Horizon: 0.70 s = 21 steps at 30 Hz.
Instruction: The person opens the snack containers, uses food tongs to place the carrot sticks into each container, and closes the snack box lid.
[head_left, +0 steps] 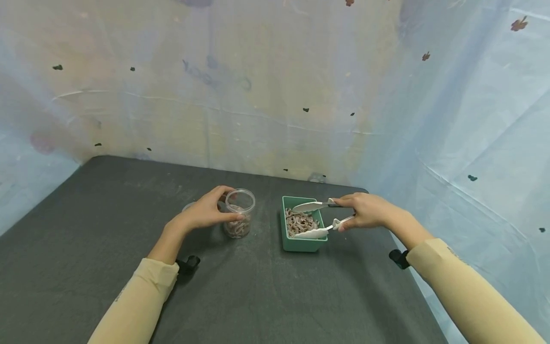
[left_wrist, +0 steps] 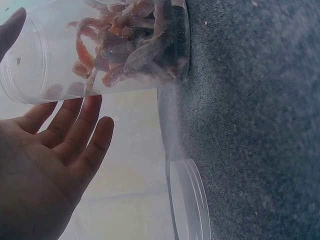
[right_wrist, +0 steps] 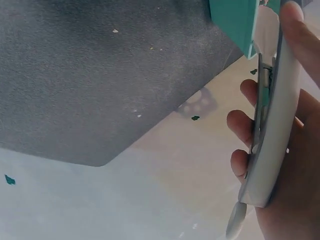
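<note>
Dark tabletop (head_left: 266,291) beneath jar (head_left: 239,227), tongs (head_left: 312,233), green bin (head_left: 301,245)

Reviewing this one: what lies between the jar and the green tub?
Nothing but a bare stretch of dark tabletop separates the jar from the green tub; the head view shows it.

In the head view, your left hand (head_left: 206,210) hides most of the clear lid (left_wrist: 192,205), and the near edge of the bench (head_left: 258,296) is cut off. Your right wrist view crops the green box (head_left: 302,245).
</note>
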### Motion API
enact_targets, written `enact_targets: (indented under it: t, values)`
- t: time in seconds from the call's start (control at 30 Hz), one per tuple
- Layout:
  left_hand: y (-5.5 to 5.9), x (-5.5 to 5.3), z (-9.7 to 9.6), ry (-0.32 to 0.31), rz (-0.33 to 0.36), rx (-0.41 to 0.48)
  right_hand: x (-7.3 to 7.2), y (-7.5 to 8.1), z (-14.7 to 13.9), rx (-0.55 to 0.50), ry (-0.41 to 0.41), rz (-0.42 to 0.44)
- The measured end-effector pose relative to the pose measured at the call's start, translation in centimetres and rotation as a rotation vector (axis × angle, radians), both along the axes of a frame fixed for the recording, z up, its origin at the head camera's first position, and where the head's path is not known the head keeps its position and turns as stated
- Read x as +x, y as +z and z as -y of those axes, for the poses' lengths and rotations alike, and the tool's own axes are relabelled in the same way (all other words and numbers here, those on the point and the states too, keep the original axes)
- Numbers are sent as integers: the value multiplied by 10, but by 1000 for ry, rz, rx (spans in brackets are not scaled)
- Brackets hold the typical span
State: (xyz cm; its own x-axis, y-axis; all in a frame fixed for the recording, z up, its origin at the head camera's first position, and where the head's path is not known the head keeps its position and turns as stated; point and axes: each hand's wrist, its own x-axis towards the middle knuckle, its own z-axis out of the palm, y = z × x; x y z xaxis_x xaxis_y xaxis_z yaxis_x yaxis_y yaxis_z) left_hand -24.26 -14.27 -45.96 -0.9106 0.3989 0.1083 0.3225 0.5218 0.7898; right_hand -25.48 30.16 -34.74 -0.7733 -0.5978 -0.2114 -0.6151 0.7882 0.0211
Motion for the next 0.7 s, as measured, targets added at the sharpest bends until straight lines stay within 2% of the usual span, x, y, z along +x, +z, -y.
enact_targets:
  t: [0.43,0.7]
  values:
    - [-2,0,2,-2,8,-7,-10,9,30,170,-11,128]
    - [0,-3,6,9,-4,-14,-12,16,56,274,-18,80]
